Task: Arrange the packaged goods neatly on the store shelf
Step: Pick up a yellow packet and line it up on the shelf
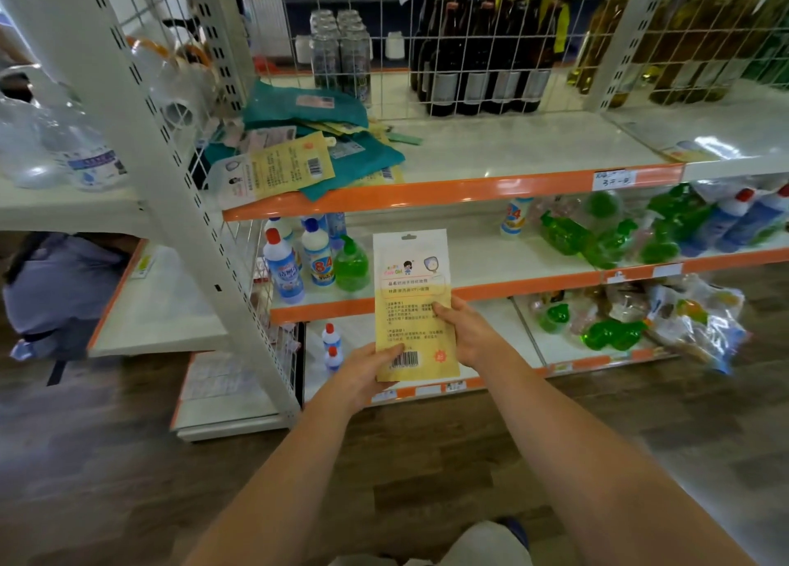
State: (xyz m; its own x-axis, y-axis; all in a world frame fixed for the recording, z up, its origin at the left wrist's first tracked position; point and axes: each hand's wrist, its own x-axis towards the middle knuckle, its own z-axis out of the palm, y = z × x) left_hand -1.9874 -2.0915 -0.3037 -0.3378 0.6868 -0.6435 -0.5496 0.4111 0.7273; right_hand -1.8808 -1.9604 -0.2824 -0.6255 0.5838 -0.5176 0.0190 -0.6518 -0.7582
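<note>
Store aisle, dark wood-look floor, white metal shelving with orange front strips [448, 192]. Head view only.

Both hands hold one flat yellow-and-white printed packet with a barcode [412, 305], upright, in front of the lower shelves. Left hand [367, 373] grips the bottom left corner, thumb laid across the face beside the barcode, fingers behind and out of sight. Right hand [465, 330] pinches the right edge higher up, thumb on the front. Neither hand is spread; both are closed onto the packet.

Up and left of the grip, on the top shelf, lies a loose heap of teal and yellow flat packets [316, 138], overlapping at odd angles, one yellow one hanging over the shelf lip. Right of that heap the shelf board is bare. Beyond the wire mesh backing stand dark glass bottles [478, 65]. Just behind and left of the held packet: blue-and-white bleach bottles [284, 266] and a green pump bottle [351, 266].

Handling judgement: packet looks light, thin and bendy, with a glossy film face that may slip. Edge pinches with a thumb on the face suit it; supporting two sides should keep it flat. Heap likely slides if nudged.
</note>
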